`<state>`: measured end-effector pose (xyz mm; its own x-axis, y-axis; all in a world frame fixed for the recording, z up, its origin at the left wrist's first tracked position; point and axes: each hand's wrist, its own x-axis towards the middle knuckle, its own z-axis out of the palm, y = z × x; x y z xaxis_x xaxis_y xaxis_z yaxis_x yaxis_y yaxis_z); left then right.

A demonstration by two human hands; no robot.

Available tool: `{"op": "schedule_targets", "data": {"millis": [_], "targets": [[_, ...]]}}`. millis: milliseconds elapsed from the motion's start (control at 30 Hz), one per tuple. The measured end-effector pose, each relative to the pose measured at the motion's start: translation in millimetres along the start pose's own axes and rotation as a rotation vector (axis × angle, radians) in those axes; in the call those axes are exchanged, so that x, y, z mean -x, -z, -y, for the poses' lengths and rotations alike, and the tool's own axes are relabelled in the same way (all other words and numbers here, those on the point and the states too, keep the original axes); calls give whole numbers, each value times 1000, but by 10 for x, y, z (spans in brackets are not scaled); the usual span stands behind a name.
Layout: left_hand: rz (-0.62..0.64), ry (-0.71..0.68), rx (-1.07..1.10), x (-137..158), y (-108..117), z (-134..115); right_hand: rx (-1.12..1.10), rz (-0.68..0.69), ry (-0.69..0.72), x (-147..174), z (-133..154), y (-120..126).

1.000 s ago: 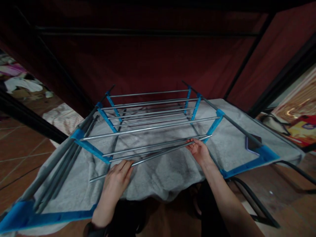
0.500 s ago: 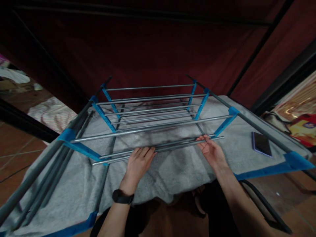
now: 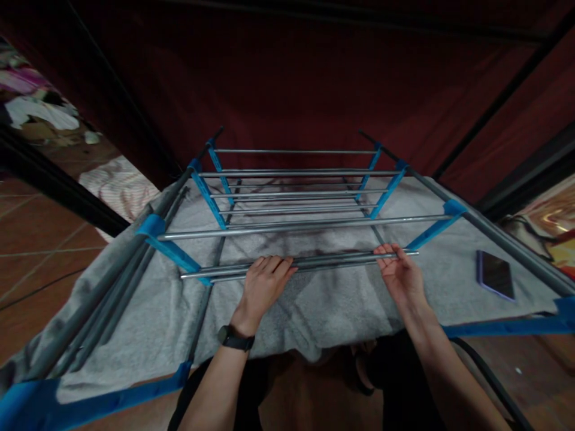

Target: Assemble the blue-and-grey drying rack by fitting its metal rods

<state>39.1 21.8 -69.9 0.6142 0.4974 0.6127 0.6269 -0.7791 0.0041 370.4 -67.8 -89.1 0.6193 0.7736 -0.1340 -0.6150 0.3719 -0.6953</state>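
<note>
1. While the left hand (image 3: 266, 281) curls over a metal rod (image 3: 332, 260), the right hand (image 3: 402, 272) pinches it near its right end.
2. The rod lies along the near side of the blue-jointed rack (image 3: 305, 226).
3. A phone (screen dark) (image 3: 495, 274) rests toward the rack's right side.

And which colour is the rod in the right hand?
The rod is silver-grey, clearest in the head view.
</note>
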Motion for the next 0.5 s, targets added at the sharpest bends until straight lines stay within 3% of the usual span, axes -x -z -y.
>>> {"op": "schedule_targets", "data": {"millis": [300,500], "targets": [[-125,19,-53,-27,-25,83,30,46,8,-163,-16,-299],[-147,-4,-60,-20,-36,111,21,135,-31,-154,-18,-267]]}}
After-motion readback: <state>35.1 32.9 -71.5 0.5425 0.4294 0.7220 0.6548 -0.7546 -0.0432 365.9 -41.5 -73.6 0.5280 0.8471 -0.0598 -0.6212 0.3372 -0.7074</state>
